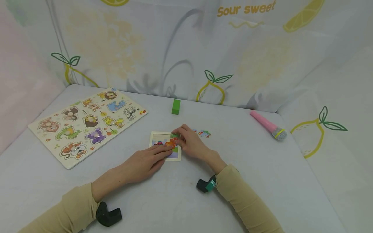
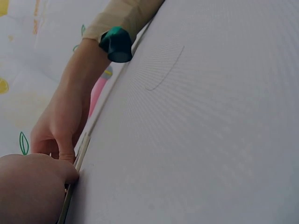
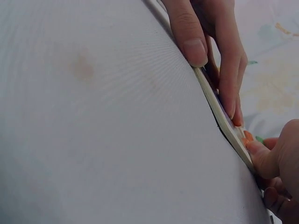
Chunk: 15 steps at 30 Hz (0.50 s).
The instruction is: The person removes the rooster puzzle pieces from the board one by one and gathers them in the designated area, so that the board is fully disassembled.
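Observation:
A small square puzzle board (image 1: 161,133) with a pale wooden frame lies on the table, bearing several coloured pieces. My left hand (image 1: 145,163) reaches over its lower left side, fingers extended and pressing on the pieces; in the right wrist view its thumb (image 3: 194,51) rests at the frame's edge. At the board's right side, my right hand (image 1: 192,142) has thumb and fingers curled about a red-orange puzzle piece (image 1: 174,141), partly hidden by the fingers. Just behind the right hand lie loose puzzle pieces (image 1: 205,133).
A large animal peg puzzle (image 1: 83,134) covers the table's left part. A green block (image 1: 176,106) stands near the back edge, and a pink toy microphone (image 1: 266,125) lies at the right. Behind hangs a printed curtain (image 1: 175,42).

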Tool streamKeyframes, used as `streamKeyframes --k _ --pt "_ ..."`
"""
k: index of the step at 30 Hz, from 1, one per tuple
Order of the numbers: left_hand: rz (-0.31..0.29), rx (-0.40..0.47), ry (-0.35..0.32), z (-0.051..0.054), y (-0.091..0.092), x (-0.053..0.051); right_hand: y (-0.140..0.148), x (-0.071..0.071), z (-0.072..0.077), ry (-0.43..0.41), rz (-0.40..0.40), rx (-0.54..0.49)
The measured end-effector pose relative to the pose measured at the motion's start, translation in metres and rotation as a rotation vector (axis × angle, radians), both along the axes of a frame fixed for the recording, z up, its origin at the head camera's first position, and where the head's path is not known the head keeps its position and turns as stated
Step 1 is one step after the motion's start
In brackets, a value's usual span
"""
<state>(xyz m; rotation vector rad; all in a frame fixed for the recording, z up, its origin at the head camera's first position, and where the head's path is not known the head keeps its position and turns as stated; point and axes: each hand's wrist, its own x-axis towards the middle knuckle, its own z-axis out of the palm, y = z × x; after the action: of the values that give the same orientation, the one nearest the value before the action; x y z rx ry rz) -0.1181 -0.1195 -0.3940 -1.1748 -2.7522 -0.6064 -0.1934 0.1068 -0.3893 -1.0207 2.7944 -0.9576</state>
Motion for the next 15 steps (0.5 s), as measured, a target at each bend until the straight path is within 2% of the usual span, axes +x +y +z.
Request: streamKeyframes --k 15 --pt "-0.008 0.001 0.009 -0.0005 -0.0002 0.0004 0.0027 -0.002 0.0031 0.0 0.038 -0.043"
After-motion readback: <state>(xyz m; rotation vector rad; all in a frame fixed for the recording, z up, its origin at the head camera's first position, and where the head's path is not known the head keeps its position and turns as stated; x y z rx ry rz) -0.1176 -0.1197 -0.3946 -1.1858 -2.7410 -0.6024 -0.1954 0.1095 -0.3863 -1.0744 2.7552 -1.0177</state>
